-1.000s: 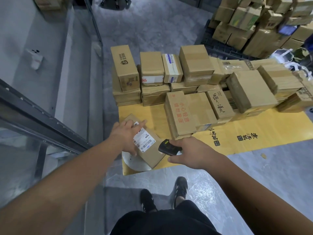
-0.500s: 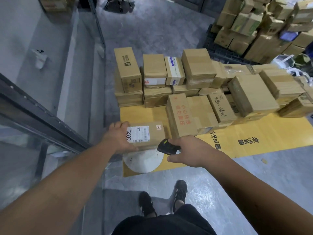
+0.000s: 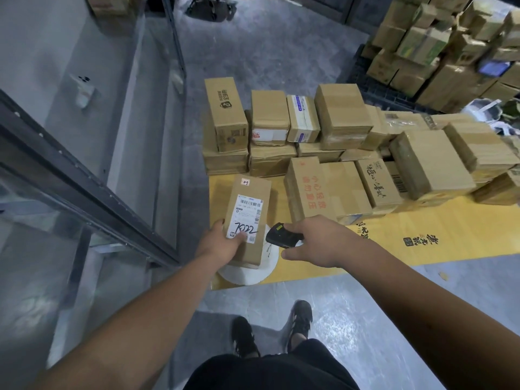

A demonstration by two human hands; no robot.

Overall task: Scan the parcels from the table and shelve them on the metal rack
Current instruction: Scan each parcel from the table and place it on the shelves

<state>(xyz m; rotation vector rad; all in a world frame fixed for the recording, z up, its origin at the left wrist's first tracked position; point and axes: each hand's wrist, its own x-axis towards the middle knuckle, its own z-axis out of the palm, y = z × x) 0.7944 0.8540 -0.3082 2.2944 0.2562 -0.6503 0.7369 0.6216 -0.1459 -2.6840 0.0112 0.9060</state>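
My left hand (image 3: pixel 222 244) grips the near end of a small brown parcel (image 3: pixel 254 192), lifted over the yellow table (image 3: pixel 422 243). Its white shipping label faces up, with a barcode and handwritten digits, and my thumb lies on the label's lower edge. My right hand (image 3: pixel 315 240) holds a black handheld scanner (image 3: pixel 281 236) just right of the parcel, its head pointing left toward the label. Several more cardboard parcels (image 3: pixel 337 116) are stacked on the far part of the table. The grey metal rack (image 3: pixel 84 175) stands at my left.
A white round disc (image 3: pixel 247 273) lies on the table's near left corner under the held parcel. A big heap of cartons (image 3: pixel 439 52) fills the far right. A white phone (image 3: pixel 83 90) rests on the grey ledge at left. My feet stand on grey floor before the table.
My left hand has picked the parcel up off the white disc and turned it lengthwise, label end toward me. My right hand with the scanner has stayed beside it.
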